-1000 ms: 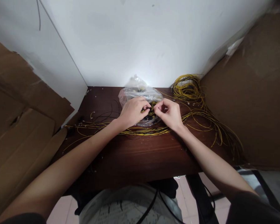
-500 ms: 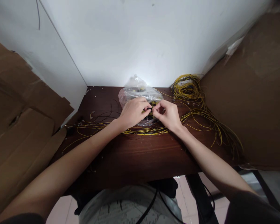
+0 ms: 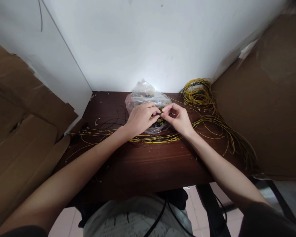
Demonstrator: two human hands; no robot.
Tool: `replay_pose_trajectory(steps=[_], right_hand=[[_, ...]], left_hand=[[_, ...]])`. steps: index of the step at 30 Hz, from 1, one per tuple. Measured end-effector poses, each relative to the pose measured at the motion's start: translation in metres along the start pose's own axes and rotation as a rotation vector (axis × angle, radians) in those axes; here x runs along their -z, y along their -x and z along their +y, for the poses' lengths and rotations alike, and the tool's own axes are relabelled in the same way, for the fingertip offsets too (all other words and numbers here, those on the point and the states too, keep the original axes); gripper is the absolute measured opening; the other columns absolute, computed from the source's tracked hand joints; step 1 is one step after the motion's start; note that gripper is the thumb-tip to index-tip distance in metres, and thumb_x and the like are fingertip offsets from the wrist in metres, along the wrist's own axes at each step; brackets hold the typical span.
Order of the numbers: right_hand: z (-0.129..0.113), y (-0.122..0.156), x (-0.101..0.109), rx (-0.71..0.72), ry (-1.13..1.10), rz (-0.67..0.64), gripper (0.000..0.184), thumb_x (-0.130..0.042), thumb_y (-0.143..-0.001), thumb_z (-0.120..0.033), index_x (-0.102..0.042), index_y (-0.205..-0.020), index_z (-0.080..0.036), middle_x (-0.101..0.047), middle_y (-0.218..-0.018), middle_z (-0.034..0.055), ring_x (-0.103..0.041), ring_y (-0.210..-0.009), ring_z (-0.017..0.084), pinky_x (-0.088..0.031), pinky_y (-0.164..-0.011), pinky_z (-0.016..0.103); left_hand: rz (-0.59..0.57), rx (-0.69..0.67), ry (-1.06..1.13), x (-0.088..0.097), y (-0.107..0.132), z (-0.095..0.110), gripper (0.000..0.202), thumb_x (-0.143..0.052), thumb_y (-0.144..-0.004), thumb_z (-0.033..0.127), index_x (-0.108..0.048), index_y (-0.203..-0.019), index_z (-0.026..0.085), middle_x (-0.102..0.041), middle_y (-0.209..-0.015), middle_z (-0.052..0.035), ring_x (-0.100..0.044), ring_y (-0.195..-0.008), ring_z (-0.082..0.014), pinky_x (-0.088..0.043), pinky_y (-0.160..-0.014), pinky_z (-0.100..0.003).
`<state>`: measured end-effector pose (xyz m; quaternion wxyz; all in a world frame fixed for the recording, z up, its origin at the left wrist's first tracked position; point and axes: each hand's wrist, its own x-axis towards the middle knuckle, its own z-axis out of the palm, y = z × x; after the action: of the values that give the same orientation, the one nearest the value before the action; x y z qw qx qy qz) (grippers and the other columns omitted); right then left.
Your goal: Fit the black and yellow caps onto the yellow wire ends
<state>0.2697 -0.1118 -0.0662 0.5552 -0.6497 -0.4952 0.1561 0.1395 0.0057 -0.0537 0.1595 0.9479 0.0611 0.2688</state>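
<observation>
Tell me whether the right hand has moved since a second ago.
Yes, slightly: judged against the yellow wire coil, which has stayed put, the right hand has shifted left, toward the left hand.

L hand w/ blk part, R hand adj., over clr bag

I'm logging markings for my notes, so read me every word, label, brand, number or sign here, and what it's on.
No readable text anywhere.
Pale cloth at the lap: dark marks, too blurred to tell whether they are writing.
Small dark piece at the fingertips: too small to tell.
Clear plastic bag, left cardboard, right cardboard: no lettering visible.
</observation>
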Motion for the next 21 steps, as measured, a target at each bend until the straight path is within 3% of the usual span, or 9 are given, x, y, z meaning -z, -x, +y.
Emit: replay_pose_trajectory(steps=[7, 15, 21], right_hand=[[-0.0018, -0.0039, 0.0011, -0.12, -0.24, 0.022, 0.029, -0.077, -0.056, -0.024, -0.056, -0.075, -0.017, -0.058, -0.067, -0.0016, -0.055, -0.064, 0.011, -0.049, -0.069, 0.03], [-0.003, -0.0027, 0.0015, -0.185, -0.291, 0.05, 0.032, -0.08, -0.051, -0.027, -0.055, -0.068, -0.018, -0.059, -0.062, -0.0018, -0.056, -0.058, 0.011, -0.051, -0.063, 0.03], [-0.0042, -0.0012, -0.0013, -0.219, -0.271, 0.036, 0.032, -0.079, -0.052, -0.034, -0.055, -0.064, -0.018, -0.059, -0.061, -0.0012, -0.054, -0.054, 0.01, -0.046, -0.052, 0.027]], left_hand=[[0.03, -0.02, 0.027, 0.0002, -0.0007, -0.0001, 0.015, -0.054, -0.083, 0.022, -0.067, -0.088, 0.016, -0.061, -0.08, -0.003, -0.051, -0.064, -0.0106, -0.038, -0.059, -0.024], [0.019, -0.069, 0.034, 0.001, 0.0007, 0.0004, 0.016, -0.051, -0.085, 0.021, -0.066, -0.09, 0.016, -0.062, -0.083, -0.0046, -0.052, -0.067, -0.0114, -0.04, -0.06, -0.025], [0.01, -0.09, 0.029, 0.0006, 0.0031, 0.0013, 0.017, -0.049, -0.087, 0.019, -0.065, -0.089, 0.015, -0.062, -0.084, -0.0053, -0.053, -0.07, -0.0118, -0.04, -0.063, -0.025]])
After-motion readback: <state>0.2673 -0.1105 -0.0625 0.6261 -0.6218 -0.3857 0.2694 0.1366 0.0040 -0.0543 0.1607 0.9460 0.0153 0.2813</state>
